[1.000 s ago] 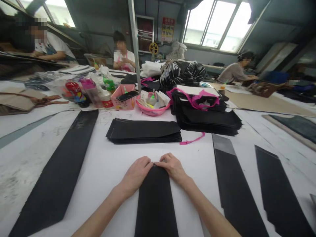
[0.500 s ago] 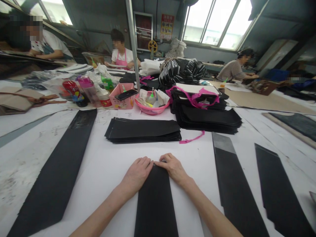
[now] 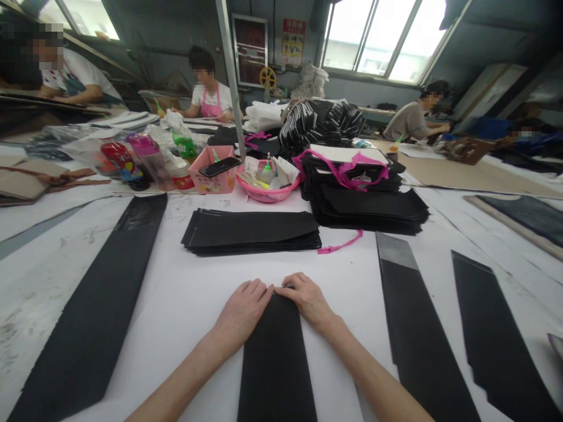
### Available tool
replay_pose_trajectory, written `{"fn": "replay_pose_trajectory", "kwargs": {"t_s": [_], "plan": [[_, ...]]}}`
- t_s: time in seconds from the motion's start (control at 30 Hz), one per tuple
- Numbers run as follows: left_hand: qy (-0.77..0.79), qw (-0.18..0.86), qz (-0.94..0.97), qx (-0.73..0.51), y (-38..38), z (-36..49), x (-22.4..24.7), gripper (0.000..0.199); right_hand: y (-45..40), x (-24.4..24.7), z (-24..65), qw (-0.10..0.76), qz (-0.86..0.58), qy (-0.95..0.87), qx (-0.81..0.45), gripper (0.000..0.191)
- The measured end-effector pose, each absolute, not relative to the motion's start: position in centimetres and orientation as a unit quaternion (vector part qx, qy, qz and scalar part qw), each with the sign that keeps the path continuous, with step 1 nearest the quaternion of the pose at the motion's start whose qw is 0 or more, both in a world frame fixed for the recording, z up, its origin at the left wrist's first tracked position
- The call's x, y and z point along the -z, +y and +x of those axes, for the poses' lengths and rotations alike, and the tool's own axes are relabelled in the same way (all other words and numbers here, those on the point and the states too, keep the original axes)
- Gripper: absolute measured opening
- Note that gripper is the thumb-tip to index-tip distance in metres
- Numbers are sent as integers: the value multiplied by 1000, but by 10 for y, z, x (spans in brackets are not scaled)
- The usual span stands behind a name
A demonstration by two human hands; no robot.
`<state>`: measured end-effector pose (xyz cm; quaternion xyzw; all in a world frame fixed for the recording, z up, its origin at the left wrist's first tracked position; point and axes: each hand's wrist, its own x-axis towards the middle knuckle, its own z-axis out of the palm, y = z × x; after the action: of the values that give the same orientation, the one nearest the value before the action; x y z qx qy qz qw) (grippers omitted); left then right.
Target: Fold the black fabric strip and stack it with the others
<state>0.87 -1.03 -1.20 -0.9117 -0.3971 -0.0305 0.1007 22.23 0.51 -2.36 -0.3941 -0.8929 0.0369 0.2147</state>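
A long black panel [image 3: 278, 357], of leather-like sheet, lies flat in front of me and runs out of view at the bottom. My left hand [image 3: 247, 305] has its fingers closed on the left part of the panel's far end. At the right part of that end, my right hand [image 3: 305, 298] pinches the edge between thumb and bent fingers. The two thumbs nearly meet in the middle, where a thin pale line shows along the edge. My fingers partly cover this edge. Just beyond my hands lies a stack of black panels [image 3: 250, 230].
More black panels lie at left [image 3: 99, 305] and right [image 3: 422, 316]. At the back are a bundled black stack [image 3: 369, 205] with pink ties, a pink basket [image 3: 268, 193], a pink box with a phone [image 3: 220, 166], and bottles. A pole [image 3: 231, 76] rises there; several people sit beyond.
The view has shifted slightly, so the background sits a little further left and up. My hands hold nearly the same pose on the panel's far edge.
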Motion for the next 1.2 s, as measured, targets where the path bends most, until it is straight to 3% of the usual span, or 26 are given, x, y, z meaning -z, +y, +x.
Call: {"fn": "replay_pose_trajectory", "kwargs": {"t_s": [1.2], "plan": [[-397,101,-911,32,-11,9,12,38,-2,17,224,195,-429,-881,-29,28]]}}
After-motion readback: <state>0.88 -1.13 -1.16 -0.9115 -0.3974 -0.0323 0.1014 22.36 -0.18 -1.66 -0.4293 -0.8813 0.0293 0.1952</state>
